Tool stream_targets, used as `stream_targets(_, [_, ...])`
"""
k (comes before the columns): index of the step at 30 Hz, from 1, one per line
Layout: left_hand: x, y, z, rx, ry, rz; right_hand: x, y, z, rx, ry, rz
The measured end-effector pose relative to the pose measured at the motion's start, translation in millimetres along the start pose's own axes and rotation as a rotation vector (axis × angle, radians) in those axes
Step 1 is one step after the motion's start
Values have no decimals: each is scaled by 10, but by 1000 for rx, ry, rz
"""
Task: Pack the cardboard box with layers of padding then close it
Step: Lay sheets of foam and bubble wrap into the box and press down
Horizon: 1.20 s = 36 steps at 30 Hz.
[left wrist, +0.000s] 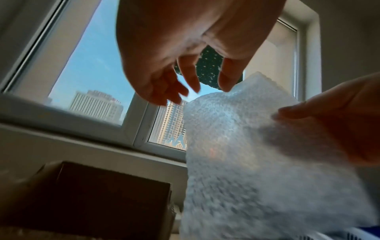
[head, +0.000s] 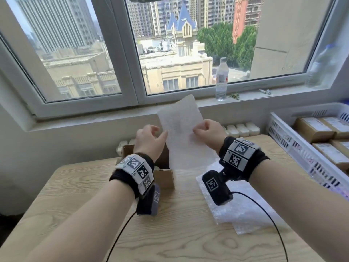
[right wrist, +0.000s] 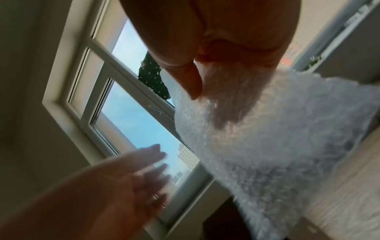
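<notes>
A white bubble-wrap sheet (head: 181, 135) stands upright in the air above the table. My right hand (head: 200, 130) pinches its right edge, thumb in front and fingers behind (right wrist: 205, 91). My left hand (head: 156, 133) hovers at the sheet's left edge with its fingers (left wrist: 191, 76) loosely spread and nothing gripped; only the thumb tip is near the sheet (left wrist: 257, 146). The open brown cardboard box (head: 164, 178) stands on the table below and behind my left hand, and shows dark in the left wrist view (left wrist: 102, 194). Its inside is hidden.
More bubble wrap (head: 226, 210) lies on the wooden table (head: 75, 186) under my right wrist. A white basket (head: 283, 133) of small cartons stands at the right. A water bottle (head: 221, 78) stands on the windowsill behind.
</notes>
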<state>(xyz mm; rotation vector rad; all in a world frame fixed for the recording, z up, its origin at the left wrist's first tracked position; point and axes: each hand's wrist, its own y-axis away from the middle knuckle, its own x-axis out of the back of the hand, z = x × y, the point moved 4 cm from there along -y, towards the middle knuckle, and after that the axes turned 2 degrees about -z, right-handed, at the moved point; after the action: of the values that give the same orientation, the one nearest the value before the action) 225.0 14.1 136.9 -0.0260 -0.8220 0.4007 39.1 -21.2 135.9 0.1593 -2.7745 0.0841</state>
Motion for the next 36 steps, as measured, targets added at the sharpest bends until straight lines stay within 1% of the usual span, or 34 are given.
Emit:
stream_targets(2, [-88,-9,-51,40,167,-138,-134,4,-55,-38,-192,-82])
stream_targets(4, [-130,25,-46,107,448,-290,-270,45,-118,-86,-370,-200])
stream_targets(6, [-100,83,-8,144,700,-413,-360,85,-183,-94,-459,-271])
stream_targets(8, [-31,124,17,135,801,-459,-407,112,-236,-90,-458,-290])
stream_targets(10, [11,126,6,128,840,-464,-445,125,-266,-86,-418,-283])
stream_targets(12, [35,104,-11,117,829,-425,-475,114,-257,-96,-360,-274])
stream_targets(14, [54,62,-25,85,759,-355,-484,112,-238,-98,-266,-239])
stream_targets(17, [79,15,-15,64,685,-265,-407,85,-216,-53,-58,-109])
stream_targets(18, [83,6,-6,69,684,-253,-371,58,-208,-40,-49,-71])
stream_targets(20, [77,1,35,76,698,-270,-311,19,-218,-44,-124,-45])
stream_targets(21, [66,3,61,75,710,-295,-278,-1,-230,-49,-171,-26])
stream_targets(23, [40,21,119,61,730,-356,-184,-19,-270,-33,-233,67])
stream_targets(24, [30,23,135,54,733,-361,-142,-27,-284,-13,-238,114])
stream_targets(25, [29,11,138,48,723,-334,-112,-25,-300,10,-228,141])
stream_targets(28, [82,-40,88,34,626,-175,-87,-5,-328,70,-166,143])
stream_targets(30, [127,-58,79,-22,557,-116,-97,6,-329,88,-173,117])
stream_targets(33, [162,-44,154,-164,427,-109,-117,36,-329,106,-194,74])
stream_targets(36, [178,-25,202,-237,333,-113,-122,59,-348,159,-174,23])
